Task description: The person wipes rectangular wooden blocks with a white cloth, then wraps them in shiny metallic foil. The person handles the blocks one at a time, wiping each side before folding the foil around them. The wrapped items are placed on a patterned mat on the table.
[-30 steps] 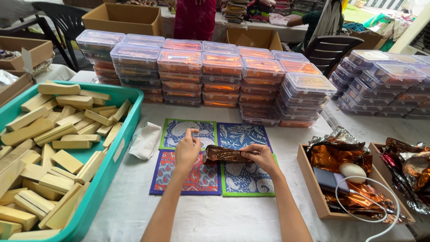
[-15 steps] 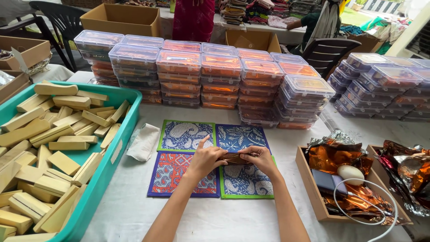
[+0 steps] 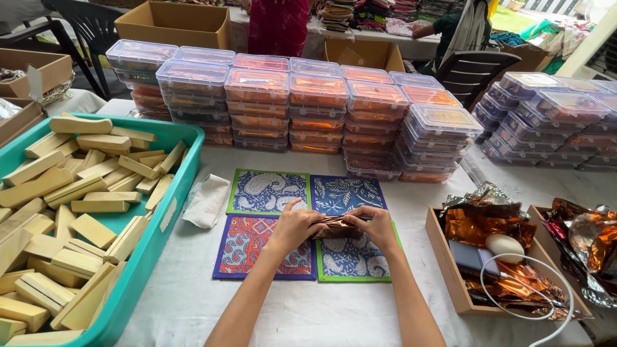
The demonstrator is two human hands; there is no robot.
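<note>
Both hands work one small packet: the left hand (image 3: 294, 226) and the right hand (image 3: 376, 225) are each pinched shut on an end of a bar wrapped in bronze foil (image 3: 335, 228), which is held between them just above four patterned cloth mats (image 3: 267, 193) laid in a square. The bar sits level, its long side running from one hand to the other, with the fingers curled over the top and the thumbs hidden beneath, so how the foil ends are folded under cannot be told.

To do this wrap neatly, the person would do well to keep the bar flat and low over the mats, press the foil tight along the long edge first, then crease each end with even pressure from both sides so that it does not tear or spring open.

To the left of the left hand lies a white cloth (image 3: 207, 200), and beyond it a teal tray (image 3: 160, 225) heaped with pale yellow bars (image 3: 83, 193). To the right of the right hand stands a shallow wooden box (image 3: 443, 263) holding crumpled foil sheets (image 3: 479, 218), a white egg-shaped thing (image 3: 504, 245) and a white cable (image 3: 514, 302). Ahead of both hands rise stacks of clear lidded boxes (image 3: 289, 103) with orange contents
</note>
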